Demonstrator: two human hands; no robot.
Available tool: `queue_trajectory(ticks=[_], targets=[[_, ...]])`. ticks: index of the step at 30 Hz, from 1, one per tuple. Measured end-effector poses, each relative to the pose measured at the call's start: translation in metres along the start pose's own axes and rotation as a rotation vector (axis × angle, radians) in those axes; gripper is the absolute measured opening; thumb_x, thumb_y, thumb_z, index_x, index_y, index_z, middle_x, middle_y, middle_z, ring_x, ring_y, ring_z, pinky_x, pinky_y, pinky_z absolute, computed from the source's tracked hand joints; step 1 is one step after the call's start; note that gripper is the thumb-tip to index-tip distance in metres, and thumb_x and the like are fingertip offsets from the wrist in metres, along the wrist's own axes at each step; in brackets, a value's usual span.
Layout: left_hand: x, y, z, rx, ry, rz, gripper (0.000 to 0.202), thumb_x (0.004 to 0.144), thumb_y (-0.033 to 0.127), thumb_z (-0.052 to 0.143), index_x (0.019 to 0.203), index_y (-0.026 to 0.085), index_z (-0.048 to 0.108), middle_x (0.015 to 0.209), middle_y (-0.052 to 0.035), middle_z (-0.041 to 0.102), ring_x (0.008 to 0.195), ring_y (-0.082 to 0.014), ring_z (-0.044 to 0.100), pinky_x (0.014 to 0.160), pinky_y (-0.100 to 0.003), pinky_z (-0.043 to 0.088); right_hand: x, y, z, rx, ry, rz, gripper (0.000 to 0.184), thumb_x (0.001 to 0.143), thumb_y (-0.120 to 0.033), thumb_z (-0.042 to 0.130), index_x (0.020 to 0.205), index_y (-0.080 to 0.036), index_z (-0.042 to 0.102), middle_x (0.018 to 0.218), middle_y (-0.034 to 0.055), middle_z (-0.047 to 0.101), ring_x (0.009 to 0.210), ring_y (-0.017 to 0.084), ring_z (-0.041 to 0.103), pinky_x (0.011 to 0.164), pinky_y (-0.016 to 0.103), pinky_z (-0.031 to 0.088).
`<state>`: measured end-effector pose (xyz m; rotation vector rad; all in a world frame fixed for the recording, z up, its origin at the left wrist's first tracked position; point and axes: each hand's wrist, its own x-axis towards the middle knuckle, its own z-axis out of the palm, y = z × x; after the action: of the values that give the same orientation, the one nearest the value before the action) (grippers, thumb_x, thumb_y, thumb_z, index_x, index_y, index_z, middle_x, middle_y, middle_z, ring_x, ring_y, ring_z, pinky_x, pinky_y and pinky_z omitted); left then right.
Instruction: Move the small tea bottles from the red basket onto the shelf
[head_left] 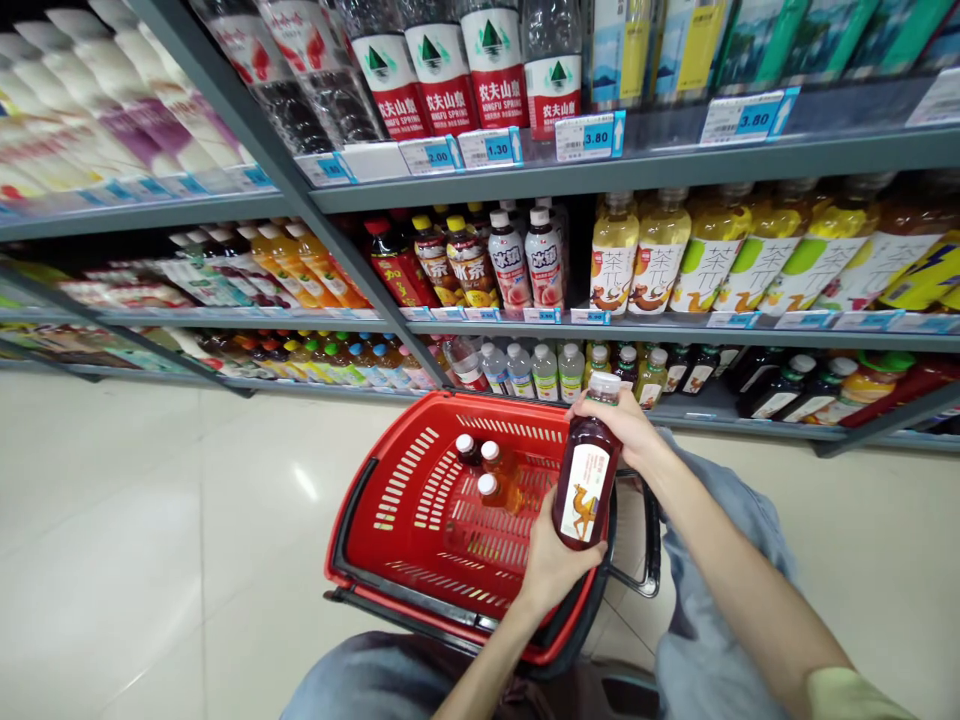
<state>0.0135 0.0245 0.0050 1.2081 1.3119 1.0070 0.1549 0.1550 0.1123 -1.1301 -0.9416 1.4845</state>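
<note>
Head view: right hand (626, 425) grips the dark bottle (587, 480) by its cap, left hand (551, 562) clasps its base — held at both ends, steady above the red basket (360, 515).

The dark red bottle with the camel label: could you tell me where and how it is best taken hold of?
Probably at the narrow neck under the white cap, coming from above: the bottle stands nearly upright over the basket, cap uppermost, and the right hand wraps it there. The left hand supports the wide base from below.
</note>
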Motion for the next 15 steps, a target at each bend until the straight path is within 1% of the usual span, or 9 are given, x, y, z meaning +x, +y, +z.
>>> queue_trajectory(ticks=[2,4,6,9,13,15], targets=[[-0.001,-0.003,0.004,0.04,0.011,-0.019,0.079,0.059,0.019,0.084,0.131,0.016,0.049,0.118,-0.0104,0.071,0.106,-0.0257,0.07,0.1,-0.045,0.056,-0.002,-0.001,0.002,-0.064,-0.019,-0.036,0.011,0.059,-0.022,0.079,0.06,-0.015,0.07,0.065,0.0063,0.07,0.059,0.016,0.061,0.056,0.027,0.047],[-0.001,-0.005,0.006,0.071,0.016,-0.029,0.081,0.059,0.02,0.085,0.13,0.016,0.049,0.12,-0.0115,0.07,0.109,-0.0268,0.069,0.101,-0.046,0.055,-0.002,-0.001,0.003,-0.086,-0.016,-0.05,0.01,0.059,-0.021,0.078,0.058,-0.016,0.07,0.063,0.0046,0.068,0.057,0.016,0.06,0.055,0.027,0.045],[0.0,-0.006,0.008,0.092,0.02,-0.014,0.081,0.058,0.021,0.086,0.131,0.015,0.049,0.123,-0.0131,0.069,0.113,-0.0281,0.068,0.104,-0.048,0.054,-0.003,-0.002,0.002,-0.07,-0.011,-0.046,0.01,0.059,-0.021,0.077,0.059,-0.016,0.069,0.062,0.0037,0.068,0.058,0.016,0.061,0.056,0.027,0.046],[0.005,-0.007,0.007,0.097,0.028,0.042,0.085,0.06,0.021,0.085,0.136,0.015,0.046,0.13,-0.0151,0.065,0.12,-0.0292,0.065,0.108,-0.049,0.051,-0.003,-0.005,-0.002,-0.011,-0.023,-0.068,0.013,0.059,-0.023,0.079,0.061,-0.017,0.068,0.062,0.003,0.067,0.059,0.017,0.061,0.06,0.029,0.049],[0.013,-0.012,0.003,0.135,0.079,0.119,0.087,0.067,0.024,0.082,0.144,0.019,0.041,0.145,-0.016,0.055,0.135,-0.0302,0.055,0.117,-0.053,0.042,-0.007,-0.01,-0.009,0.045,-0.09,-0.184,0.017,0.065,-0.026,0.082,0.064,-0.019,0.066,0.066,0.0035,0.069,0.066,0.019,0.065,0.069,0.032,0.052],[0.016,-0.016,0.0,0.119,0.079,0.158,0.084,0.073,0.025,0.079,0.147,0.02,0.038,0.151,-0.0168,0.05,0.138,-0.0295,0.052,0.117,-0.052,0.042,-0.008,-0.013,-0.014,0.06,-0.111,-0.264,0.019,0.07,-0.03,0.082,0.066,-0.019,0.066,0.065,0.0038,0.069,0.069,0.021,0.068,0.072,0.034,0.054]])
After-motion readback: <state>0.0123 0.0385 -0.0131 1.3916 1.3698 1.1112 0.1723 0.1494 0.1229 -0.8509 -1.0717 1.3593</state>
